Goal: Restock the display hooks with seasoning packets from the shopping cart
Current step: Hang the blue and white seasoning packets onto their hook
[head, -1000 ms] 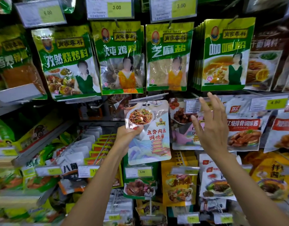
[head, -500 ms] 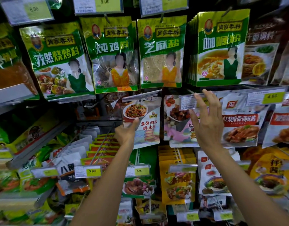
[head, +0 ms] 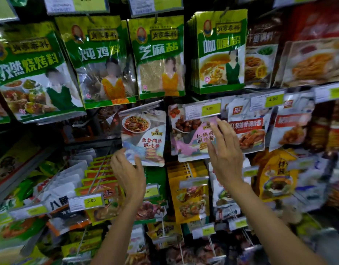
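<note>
Both forearms are bare all the way to the view's lower edge; the left hand (head: 129, 175) and right hand (head: 225, 159) are bare too.

Both bare forearms reaching up and forward, bare left hand (head: 129, 174) with fingers loosely curved and thumb raised, bare right hand (head: 225, 157) higher, fingers straight, slightly spread

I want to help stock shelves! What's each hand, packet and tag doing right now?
noodle packet, hanging upright, bottom corner pinched
left hand, pinching the noodle packet's bottom corner
price tag, facing out
right hand, open, fingers straight, tips just under the price tag
pink packet, hanging, partly behind the right hand
</note>
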{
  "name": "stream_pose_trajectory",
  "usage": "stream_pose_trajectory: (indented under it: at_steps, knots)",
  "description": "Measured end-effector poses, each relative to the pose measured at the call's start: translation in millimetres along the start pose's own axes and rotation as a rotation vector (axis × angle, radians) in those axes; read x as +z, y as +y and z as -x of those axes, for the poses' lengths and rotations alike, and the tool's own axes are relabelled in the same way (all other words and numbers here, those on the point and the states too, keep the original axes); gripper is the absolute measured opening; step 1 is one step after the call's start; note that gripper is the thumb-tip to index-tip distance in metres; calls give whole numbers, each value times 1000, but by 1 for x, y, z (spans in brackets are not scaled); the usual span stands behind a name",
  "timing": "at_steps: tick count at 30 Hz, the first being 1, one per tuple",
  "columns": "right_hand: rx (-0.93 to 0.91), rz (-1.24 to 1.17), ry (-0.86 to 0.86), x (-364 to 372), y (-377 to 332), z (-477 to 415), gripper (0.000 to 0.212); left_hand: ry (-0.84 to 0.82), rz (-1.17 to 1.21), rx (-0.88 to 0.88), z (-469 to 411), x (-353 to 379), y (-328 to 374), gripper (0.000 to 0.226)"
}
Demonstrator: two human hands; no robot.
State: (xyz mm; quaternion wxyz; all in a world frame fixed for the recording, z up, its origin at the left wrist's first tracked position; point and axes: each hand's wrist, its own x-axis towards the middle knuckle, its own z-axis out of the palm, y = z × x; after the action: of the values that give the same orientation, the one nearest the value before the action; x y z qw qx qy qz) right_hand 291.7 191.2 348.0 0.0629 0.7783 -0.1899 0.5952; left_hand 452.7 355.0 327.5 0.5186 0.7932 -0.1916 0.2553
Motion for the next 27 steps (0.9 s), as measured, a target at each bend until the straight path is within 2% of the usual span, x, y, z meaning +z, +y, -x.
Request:
stream_pose_trajectory:
  at_steps: [2,5,8,13,19,27]
  knots:
    - [95,14,-85,-21,3,32,38,-101,47,177,29,0,9,27]
    - [288,13,-218,-61,11,89,38,-413,169,322,83,13,30,28]
    - [564,-6,-274,-111,30,145,33,-733,275,362,146,35,50,33]
    - [1019,138,-255,-201,73,228,19,-1090,372,379,257,74,86,22]
    - [1309,276,-107,-285,122,300,18,-1413,375,429,381,122,128,21]
    - [1586,437,-92,-338,203,404,17,-1688,271,478,516,202,148,20]
